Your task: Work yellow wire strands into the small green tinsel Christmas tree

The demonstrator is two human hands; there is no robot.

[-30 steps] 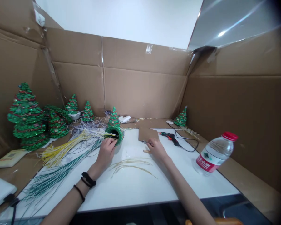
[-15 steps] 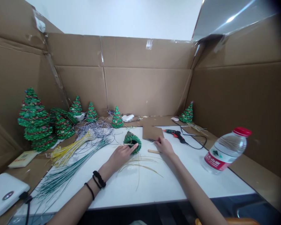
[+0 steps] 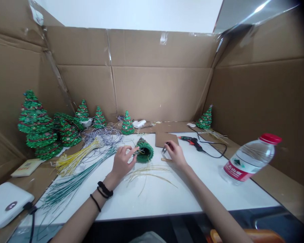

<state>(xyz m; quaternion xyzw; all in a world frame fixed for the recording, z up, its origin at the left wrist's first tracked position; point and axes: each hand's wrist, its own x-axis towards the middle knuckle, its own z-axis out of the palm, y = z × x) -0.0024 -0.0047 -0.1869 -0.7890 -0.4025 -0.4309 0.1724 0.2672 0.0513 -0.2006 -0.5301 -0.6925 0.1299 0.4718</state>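
A green toy Christmas tree lies on its side at the middle of the white board, its hollow base facing me. Beside that opening, my left hand pinches thin pale wire between thumb and fingertips. To the right of the tree, my right hand is closed around a small dark metal tool, whose exact kind I cannot make out. Under that hand, near the wrist side, lies a short wooden stick. Loose yellowish strands are spread in front of the tree.
A brown cardboard piece and a glue gun with its cord lie behind my right hand. A water bottle stands right. Left are yellow strands, green strands, several finished trees and a white box. Cardboard walls enclose the table.
My left hand has drawn back left from the tree's opening and now pinches wire there. My right hand has lifted the metal tool slightly off the board. The view has tilted down a little.
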